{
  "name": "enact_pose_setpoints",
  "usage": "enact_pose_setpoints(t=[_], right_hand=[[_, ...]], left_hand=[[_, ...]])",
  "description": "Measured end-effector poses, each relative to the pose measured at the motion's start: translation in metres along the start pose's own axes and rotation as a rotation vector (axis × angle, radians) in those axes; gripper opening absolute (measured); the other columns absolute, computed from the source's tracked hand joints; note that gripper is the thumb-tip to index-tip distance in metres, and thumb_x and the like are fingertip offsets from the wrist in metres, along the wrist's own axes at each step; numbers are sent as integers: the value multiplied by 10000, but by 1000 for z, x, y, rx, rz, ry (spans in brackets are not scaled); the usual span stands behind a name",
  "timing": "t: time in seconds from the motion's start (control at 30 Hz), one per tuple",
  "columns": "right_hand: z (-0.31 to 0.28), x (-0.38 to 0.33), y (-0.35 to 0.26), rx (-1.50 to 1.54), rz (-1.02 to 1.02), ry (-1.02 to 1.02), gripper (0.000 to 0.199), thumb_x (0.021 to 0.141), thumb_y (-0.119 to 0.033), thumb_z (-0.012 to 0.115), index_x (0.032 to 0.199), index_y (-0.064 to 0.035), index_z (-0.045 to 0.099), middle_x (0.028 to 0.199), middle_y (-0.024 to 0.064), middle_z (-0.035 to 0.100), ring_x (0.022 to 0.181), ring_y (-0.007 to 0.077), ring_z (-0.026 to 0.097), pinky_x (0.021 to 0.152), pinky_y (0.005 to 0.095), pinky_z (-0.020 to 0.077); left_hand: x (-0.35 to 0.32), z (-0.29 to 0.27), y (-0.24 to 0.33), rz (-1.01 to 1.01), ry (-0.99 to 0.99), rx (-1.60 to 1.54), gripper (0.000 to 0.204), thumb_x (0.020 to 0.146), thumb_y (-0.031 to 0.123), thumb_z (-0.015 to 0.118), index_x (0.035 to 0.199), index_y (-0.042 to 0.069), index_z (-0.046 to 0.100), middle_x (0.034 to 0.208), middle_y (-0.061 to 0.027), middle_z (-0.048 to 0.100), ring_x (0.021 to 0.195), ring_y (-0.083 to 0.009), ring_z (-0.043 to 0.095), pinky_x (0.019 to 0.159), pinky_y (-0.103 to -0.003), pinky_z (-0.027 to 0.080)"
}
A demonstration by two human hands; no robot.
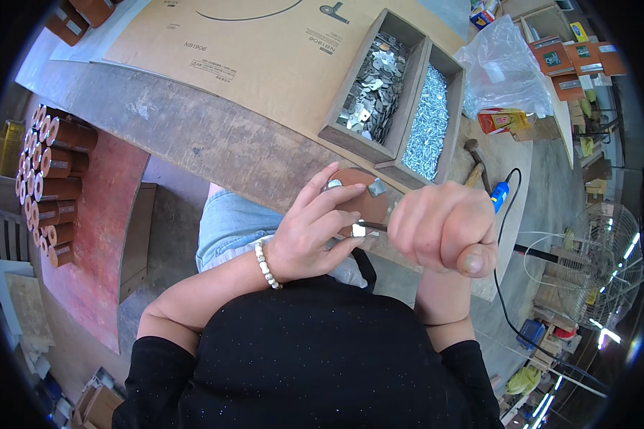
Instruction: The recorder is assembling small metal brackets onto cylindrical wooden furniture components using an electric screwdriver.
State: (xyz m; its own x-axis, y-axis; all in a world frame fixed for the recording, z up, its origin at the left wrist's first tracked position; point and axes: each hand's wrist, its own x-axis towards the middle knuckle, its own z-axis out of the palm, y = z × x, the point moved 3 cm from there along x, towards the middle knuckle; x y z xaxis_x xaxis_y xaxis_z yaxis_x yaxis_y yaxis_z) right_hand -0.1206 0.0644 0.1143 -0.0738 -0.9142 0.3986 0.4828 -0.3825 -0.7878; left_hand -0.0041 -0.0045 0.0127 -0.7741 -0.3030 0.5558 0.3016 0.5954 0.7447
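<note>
My left hand [311, 230], with a beaded bracelet at its wrist, holds a brown round piece [363, 202], fingers spread across its face. Small shiny metal plates [376, 187] sit at the piece's rim. My right hand [444, 229] is a fist around a blue corded screwdriver [500, 194]. Its cord end shows beyond the knuckles, while a thin dark shaft emerges toward my left hand. That shaft's tip is close to a bright metal plate [358, 230] by my left fingers; whether they touch I cannot tell. The fist hides most of the tool.
Beyond my hands, a wooden box [392, 154] has one compartment of flat metal plates and another of screws. A hammer [474, 150] lies to its right. Cardboard [250, 64] covers the bench. Brown cylinders [64, 161] are stacked at left; a fan [587, 264] stands at right.
</note>
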Motion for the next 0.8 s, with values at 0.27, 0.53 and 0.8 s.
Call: enact_pose_setpoints(t=[0.27, 0.53, 0.8], right_hand=[[0, -8, -6, -460, -52, 71, 225, 790, -132, 505, 610, -40, 406, 517, 56, 444, 420, 137, 391, 408, 259, 332], [9, -23, 5, -418, -274, 517, 204, 889, -161, 525, 755, -38, 434, 533, 66, 495, 459, 144, 458, 455, 274, 409], [6, -5, 4, -380, -87, 232, 268, 705, -96, 590, 541, -14, 395, 474, 70, 433, 398, 185, 426, 407, 280, 347]], left_hand=[[0, 2, 0, -31, -12, 2, 289, 607, 73, 737, 840, 23, 573, 1112, -173, 556, 1152, -429, 441, 975, -467, 367], [4, 2, 4, -54, -7, 32, 336, 598, 100, 762, 852, 23, 556, 1126, -168, 539, 1147, -418, 435, 973, -469, 371], [2, 2, 1, 19, -4, 18, 261, 624, 99, 754, 766, -7, 561, 1053, -180, 591, 1066, -382, 525, 1008, -493, 346]])
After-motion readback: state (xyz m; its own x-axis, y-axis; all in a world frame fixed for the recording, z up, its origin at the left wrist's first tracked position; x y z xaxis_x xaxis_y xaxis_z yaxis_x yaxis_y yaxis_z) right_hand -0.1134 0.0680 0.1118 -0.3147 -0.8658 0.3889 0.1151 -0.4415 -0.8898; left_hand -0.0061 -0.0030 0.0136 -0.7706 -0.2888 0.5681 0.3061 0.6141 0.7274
